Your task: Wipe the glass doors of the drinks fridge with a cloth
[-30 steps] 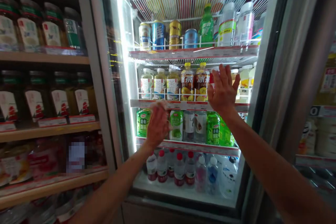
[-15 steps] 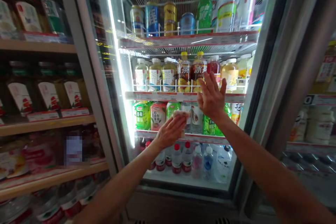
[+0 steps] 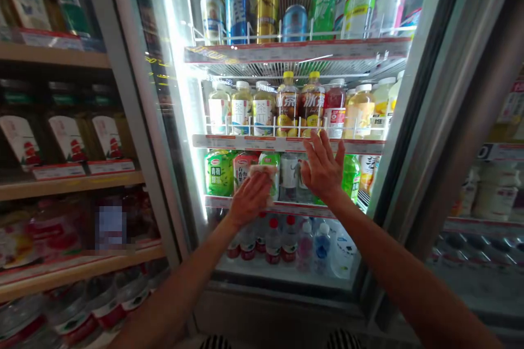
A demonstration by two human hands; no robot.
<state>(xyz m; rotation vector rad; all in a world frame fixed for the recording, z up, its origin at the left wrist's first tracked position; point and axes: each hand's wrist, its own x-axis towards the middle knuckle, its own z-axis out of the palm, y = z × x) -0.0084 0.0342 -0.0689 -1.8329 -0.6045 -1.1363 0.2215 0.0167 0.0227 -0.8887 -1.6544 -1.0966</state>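
My left hand [image 3: 249, 200] presses a small pale cloth [image 3: 262, 170] flat against the glass door [image 3: 174, 136] of a lit drinks cooler, level with the shelf of green bottles [image 3: 220, 172]. Just to its right, my right hand [image 3: 323, 170] lies open on the same glass with fingers spread, fingertips reaching the shelf rail under the tea bottles [image 3: 300, 103]. It holds nothing.
Inside the cooler, cans [image 3: 266, 6] stand on the upper shelf and water bottles [image 3: 280, 240] on the bottom one. Wooden shelves [image 3: 69, 182] of jars and packaged goods stand at the left. The cooler's metal frame [image 3: 450, 92] runs down the right.
Both hands have slid down the glass. My left hand with the cloth moved right and then slightly back left; my right hand dropped from the tea shelf to the green-bottle shelf.
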